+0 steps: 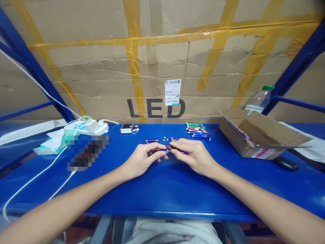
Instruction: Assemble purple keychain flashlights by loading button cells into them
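Holding a small purple tube (167, 150) at the frame's centre: left hand (139, 160) pinching its left part, right hand (199, 156) its right end; silver discs (164, 137) just above.

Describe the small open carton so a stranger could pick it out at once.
Start at the blue table and go to its far right, past the right hand. There sits the small carton, a green-capped bottle behind it. Unlike the huge taped cardboard marked LED, its top stands open.
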Available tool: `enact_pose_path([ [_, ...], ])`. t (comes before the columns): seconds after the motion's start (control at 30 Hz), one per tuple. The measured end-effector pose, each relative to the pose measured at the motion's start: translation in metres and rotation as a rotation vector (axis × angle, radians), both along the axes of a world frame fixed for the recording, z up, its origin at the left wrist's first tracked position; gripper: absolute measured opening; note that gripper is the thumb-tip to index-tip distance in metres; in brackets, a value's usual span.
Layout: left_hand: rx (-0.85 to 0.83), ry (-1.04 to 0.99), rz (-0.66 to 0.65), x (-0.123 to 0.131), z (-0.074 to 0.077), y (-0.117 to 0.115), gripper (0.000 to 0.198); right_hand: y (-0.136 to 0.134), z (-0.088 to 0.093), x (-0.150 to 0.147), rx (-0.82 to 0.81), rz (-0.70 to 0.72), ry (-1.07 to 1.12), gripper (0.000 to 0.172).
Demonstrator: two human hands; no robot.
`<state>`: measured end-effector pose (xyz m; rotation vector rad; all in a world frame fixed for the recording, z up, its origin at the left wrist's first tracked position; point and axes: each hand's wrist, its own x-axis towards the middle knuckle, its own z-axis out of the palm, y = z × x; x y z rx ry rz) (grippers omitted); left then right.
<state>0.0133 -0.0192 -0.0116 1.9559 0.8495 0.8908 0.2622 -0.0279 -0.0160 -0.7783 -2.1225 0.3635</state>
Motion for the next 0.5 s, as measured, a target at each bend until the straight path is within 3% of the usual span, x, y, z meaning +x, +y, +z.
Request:
enact_pose_path([
  [0.33, 0.082, 0.095, 0.101, -0.0039, 0.0017, 0.0050, 0.034, 0.0023, 0.0006, 0.0024, 0.003, -0.022, -0.046, 0.030],
  [0.5, 0.250, 0.266, 0.119, -0.0055, 0.0013, 0.0072, 0.028, 0.0051, 0.0028, 0.0037, -0.106, -0.049, -0.032, 0.027],
])
